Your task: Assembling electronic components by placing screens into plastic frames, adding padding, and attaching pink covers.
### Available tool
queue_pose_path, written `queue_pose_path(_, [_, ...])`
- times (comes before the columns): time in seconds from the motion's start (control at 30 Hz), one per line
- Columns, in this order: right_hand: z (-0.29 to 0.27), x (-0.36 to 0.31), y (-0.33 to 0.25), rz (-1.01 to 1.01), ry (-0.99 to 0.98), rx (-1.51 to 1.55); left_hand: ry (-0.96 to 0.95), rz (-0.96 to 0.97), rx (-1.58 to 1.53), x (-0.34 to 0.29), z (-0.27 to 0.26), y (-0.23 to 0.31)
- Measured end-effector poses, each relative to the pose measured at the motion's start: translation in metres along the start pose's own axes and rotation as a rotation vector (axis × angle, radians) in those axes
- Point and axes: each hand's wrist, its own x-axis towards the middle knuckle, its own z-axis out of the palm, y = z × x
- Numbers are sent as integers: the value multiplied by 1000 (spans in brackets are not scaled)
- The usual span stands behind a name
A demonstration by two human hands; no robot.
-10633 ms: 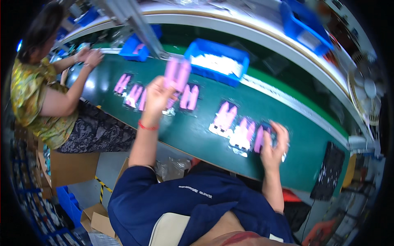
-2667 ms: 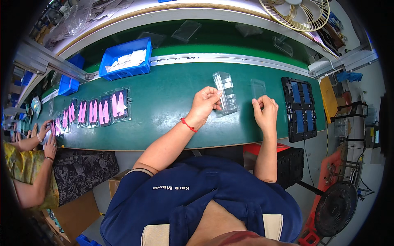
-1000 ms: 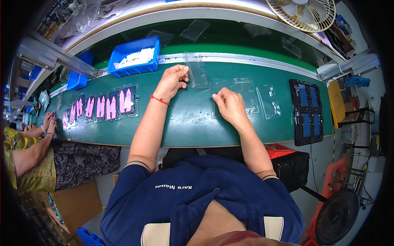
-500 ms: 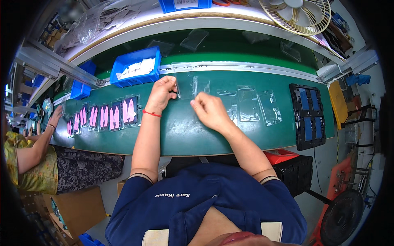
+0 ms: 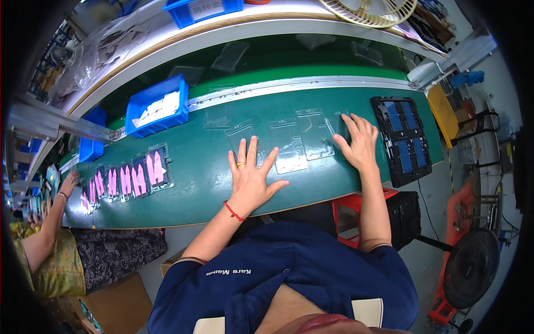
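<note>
Across the green tabletop (image 5: 200,167), all places below are taken relative to the blue bin (image 5: 157,106).

Left hand (image 5: 250,178): we see it flat on the tabletop, right of and nearer the person than the blue bin; fingers spread wide, holding nothing, fingertips touching the near edge of the first clear blister tray (image 5: 242,136).

Right hand (image 5: 356,142): far right of the blue bin; fingers loosely spread, pressing on the last clear tray (image 5: 339,125), gripping nothing.

Clear trays: we count a row lying flat to the right of the blue bin, among them a middle tray (image 5: 289,146) and its neighbour (image 5: 315,132), just beside one another. One more clear tray (image 5: 218,117) lies closest to the bin.

Black tray (image 5: 405,139): farthest right of the bin, blue inserts in it.

Pink-filled trays (image 5: 136,178): below and left of the bin, near a co-worker's hand (image 5: 69,181).

Risk, our judgement: the clear trays look light and slick, so a flat palm sliding sideways could push one onto its neighbour or skew the row.

Risk, our judgement: the right hand's tray sits near the black tray; a push that way could ride it up onto that tray's edge.

Risk, our judgement: transparency makes edges hard to see, so two nested trays could pass as one.
</note>
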Motion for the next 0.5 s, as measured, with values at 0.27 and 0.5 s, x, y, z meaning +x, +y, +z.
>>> queue_pose_path(0.27, [19,-1,-37,113,107,17,-198,101,58,-6,-1,-15])
queue_pose_path(0.5, [-67,-23,132,792,-5,-278,71,140,-46,-12,-2,-17])
